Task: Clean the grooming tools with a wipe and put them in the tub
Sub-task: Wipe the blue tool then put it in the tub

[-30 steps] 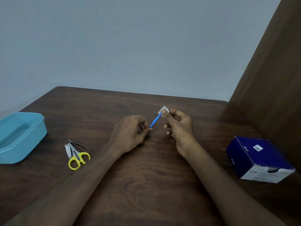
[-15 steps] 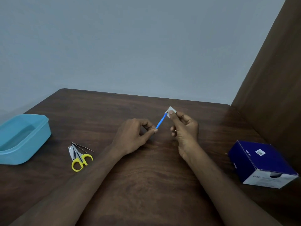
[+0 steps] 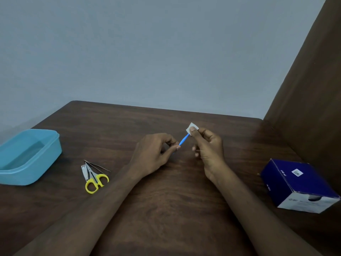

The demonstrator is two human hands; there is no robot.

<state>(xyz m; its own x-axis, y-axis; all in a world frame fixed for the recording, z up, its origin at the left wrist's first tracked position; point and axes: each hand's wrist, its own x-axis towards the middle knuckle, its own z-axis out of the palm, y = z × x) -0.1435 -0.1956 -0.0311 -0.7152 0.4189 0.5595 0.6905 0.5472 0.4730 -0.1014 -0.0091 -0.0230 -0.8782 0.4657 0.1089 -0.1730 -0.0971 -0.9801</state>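
Wipe (image 3: 191, 127) pinched in right hand (image 3: 208, 152) round blue tool's (image 3: 183, 139) tip, frame centre; left hand (image 3: 155, 154) pinches its lower end. We'd slide the wipe full length. Tub (image 3: 27, 156) waits left.

The right hand (image 3: 208, 146) is working the wipe (image 3: 191, 127) along the thin blue tool (image 3: 183, 139); a second ago the white pad sat low on the stick, close to the left hand (image 3: 155, 152), and now it's up at the far tip, further from that hand. More blue shaft shows between the two hands than before. The stick has tipped a bit steeper too. The left hand's pinch on the near end hasn't let go, but the right hand has lifted slightly away from it.
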